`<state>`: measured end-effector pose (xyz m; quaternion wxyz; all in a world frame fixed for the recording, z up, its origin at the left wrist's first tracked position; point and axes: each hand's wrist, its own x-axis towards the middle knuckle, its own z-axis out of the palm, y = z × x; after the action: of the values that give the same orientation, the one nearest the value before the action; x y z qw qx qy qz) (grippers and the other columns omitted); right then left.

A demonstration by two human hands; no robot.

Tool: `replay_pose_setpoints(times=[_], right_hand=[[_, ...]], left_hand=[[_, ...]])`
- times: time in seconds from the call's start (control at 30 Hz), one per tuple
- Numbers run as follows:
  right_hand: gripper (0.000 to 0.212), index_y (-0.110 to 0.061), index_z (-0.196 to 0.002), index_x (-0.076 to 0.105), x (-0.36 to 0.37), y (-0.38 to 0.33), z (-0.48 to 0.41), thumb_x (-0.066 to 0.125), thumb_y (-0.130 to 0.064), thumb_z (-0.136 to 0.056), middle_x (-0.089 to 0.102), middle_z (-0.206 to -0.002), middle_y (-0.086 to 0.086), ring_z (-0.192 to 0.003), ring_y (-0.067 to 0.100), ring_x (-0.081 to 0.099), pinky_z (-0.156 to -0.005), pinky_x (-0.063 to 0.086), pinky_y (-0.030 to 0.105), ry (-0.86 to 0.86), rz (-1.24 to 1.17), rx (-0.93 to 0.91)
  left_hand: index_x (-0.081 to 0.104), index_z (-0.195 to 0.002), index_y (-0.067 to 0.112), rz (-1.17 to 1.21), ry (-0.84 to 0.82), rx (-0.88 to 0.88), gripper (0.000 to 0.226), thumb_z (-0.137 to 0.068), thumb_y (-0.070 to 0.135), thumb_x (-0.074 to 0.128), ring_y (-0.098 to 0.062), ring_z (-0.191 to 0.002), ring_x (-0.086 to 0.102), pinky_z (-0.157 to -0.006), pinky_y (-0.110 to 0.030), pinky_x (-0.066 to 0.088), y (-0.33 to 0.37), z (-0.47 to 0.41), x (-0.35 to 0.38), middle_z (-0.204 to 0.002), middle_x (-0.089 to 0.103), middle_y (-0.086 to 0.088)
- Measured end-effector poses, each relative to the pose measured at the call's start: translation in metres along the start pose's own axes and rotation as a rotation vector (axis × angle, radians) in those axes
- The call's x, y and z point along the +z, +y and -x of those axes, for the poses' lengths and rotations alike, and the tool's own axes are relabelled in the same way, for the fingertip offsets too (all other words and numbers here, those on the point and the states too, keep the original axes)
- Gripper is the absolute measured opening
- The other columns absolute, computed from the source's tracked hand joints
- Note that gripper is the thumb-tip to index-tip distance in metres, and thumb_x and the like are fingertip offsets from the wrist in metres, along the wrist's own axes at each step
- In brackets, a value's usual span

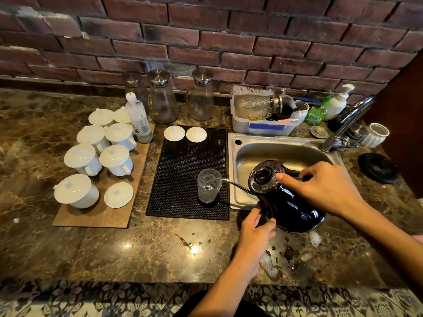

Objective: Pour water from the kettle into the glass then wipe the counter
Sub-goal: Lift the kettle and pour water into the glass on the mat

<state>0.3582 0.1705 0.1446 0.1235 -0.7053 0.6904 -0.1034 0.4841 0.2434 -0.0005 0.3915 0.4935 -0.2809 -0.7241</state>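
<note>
A black gooseneck kettle (286, 202) is tilted to the left, its thin spout reaching over a clear textured glass (208, 188) that stands on a black rubber mat (183, 175). The glass holds some water. My right hand (320, 186) grips the kettle's handle, thumb near the lid. My left hand (256, 227) rests against the kettle's lower side, supporting it. The brown marble counter (137, 248) carries wet splashes and foam in front of the kettle.
A steel sink (274, 152) with a tap (348, 122) lies behind the kettle. A black kettle base (377, 168) sits right. White lidded cups (91, 156) fill a board on the left. Glass carafes (162, 99), a dish tub (263, 124) and soap bottles line the brick wall.
</note>
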Motion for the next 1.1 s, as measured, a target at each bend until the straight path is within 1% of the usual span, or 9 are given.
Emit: replay_pose_setpoints(times=[0.13, 0.23, 0.33, 0.5, 0.67, 0.8, 0.9, 1.0, 1.1], right_hand=[[0.075, -0.008, -0.043, 0.060, -0.001, 0.001, 0.000, 0.064, -0.074, -0.078, 0.043, -0.035, 0.001, -0.041, 0.018, 0.050, -0.046, 0.034, 0.028, -0.005, 0.003, -0.004], [0.074, -0.007, -0.045, 0.063, -0.003, 0.001, 0.000, 0.065, -0.073, -0.079, 0.044, -0.035, 0.001, -0.041, 0.018, 0.050, -0.045, 0.031, 0.028, -0.009, 0.018, -0.003], [0.074, -0.007, -0.048, 0.066, -0.004, 0.001, -0.001, 0.063, -0.075, -0.078, 0.049, -0.038, 0.005, -0.044, 0.019, 0.053, -0.045, 0.032, 0.027, -0.005, 0.034, -0.004], [0.076, -0.008, -0.050, 0.068, -0.004, 0.001, -0.004, 0.061, -0.078, -0.077, 0.054, -0.040, 0.008, -0.045, 0.021, 0.056, -0.047, 0.037, 0.029, -0.002, 0.056, -0.011], [0.082, -0.005, -0.052, 0.070, -0.009, 0.003, -0.005, 0.057, -0.082, -0.074, 0.051, -0.039, 0.011, -0.041, 0.023, 0.053, -0.047, 0.039, 0.030, -0.008, 0.070, -0.025], [0.082, -0.005, -0.049, 0.067, -0.012, 0.001, -0.004, 0.057, -0.082, -0.074, 0.055, -0.042, 0.016, -0.041, 0.023, 0.053, -0.047, 0.041, 0.031, -0.001, 0.088, -0.034], [0.080, -0.005, -0.047, 0.065, -0.015, 0.000, -0.003, 0.060, -0.080, -0.076, 0.048, -0.038, 0.009, -0.041, 0.022, 0.052, -0.047, 0.036, 0.030, 0.004, 0.089, -0.034], [0.082, -0.003, -0.049, 0.065, -0.017, 0.000, -0.003, 0.059, -0.080, -0.077, 0.049, -0.038, 0.012, -0.040, 0.021, 0.051, -0.046, 0.035, 0.029, 0.007, 0.109, -0.042], [0.086, 0.002, -0.051, 0.063, -0.019, -0.002, -0.003, 0.059, -0.080, -0.077, 0.040, -0.038, 0.004, -0.039, 0.020, 0.045, -0.045, 0.032, 0.029, 0.011, 0.123, -0.050]], left_hand=[[0.039, -0.152, 0.023, 0.020, -0.001, 0.003, 0.060, -0.096, 0.018, 0.061, -0.010, -0.124, 0.058, -0.112, -0.041, 0.045, -0.001, -0.001, 0.002, -0.161, 0.035, -0.004], [0.048, -0.146, 0.026, 0.030, -0.002, 0.027, 0.051, -0.097, 0.017, 0.060, -0.017, -0.131, 0.055, -0.111, -0.040, 0.047, 0.000, -0.001, 0.004, -0.158, 0.039, -0.005], [0.055, -0.138, 0.031, 0.040, 0.006, 0.043, 0.045, -0.095, 0.020, 0.061, -0.017, -0.131, 0.056, -0.106, -0.036, 0.051, -0.001, -0.001, 0.006, -0.155, 0.044, -0.005], [0.045, -0.148, 0.025, 0.065, 0.009, 0.020, 0.060, -0.092, 0.024, 0.064, -0.019, -0.130, 0.057, -0.107, -0.036, 0.050, -0.001, -0.003, 0.009, -0.157, 0.041, -0.006], [0.043, -0.149, 0.022, 0.092, 0.002, 0.022, 0.057, -0.096, 0.018, 0.062, -0.018, -0.127, 0.058, -0.108, -0.038, 0.050, 0.001, 0.000, 0.012, -0.156, 0.042, -0.006], [0.042, -0.149, 0.024, 0.105, -0.004, 0.028, 0.058, -0.096, 0.018, 0.062, -0.018, -0.130, 0.056, -0.107, -0.038, 0.050, 0.005, 0.003, 0.014, -0.157, 0.040, -0.006], [0.040, -0.151, 0.023, 0.122, -0.009, 0.028, 0.059, -0.096, 0.017, 0.062, -0.018, -0.132, 0.055, -0.105, -0.034, 0.051, 0.008, 0.006, 0.015, -0.157, 0.040, -0.006], [0.040, -0.150, 0.023, 0.127, -0.016, 0.034, 0.058, -0.097, 0.016, 0.061, -0.019, -0.132, 0.054, -0.100, -0.030, 0.053, 0.010, 0.007, 0.016, -0.156, 0.041, -0.006], [0.039, -0.151, 0.022, 0.136, -0.012, 0.030, 0.060, -0.096, 0.017, 0.061, -0.021, -0.134, 0.053, -0.100, -0.030, 0.053, 0.011, 0.008, 0.017, -0.156, 0.040, -0.006]])
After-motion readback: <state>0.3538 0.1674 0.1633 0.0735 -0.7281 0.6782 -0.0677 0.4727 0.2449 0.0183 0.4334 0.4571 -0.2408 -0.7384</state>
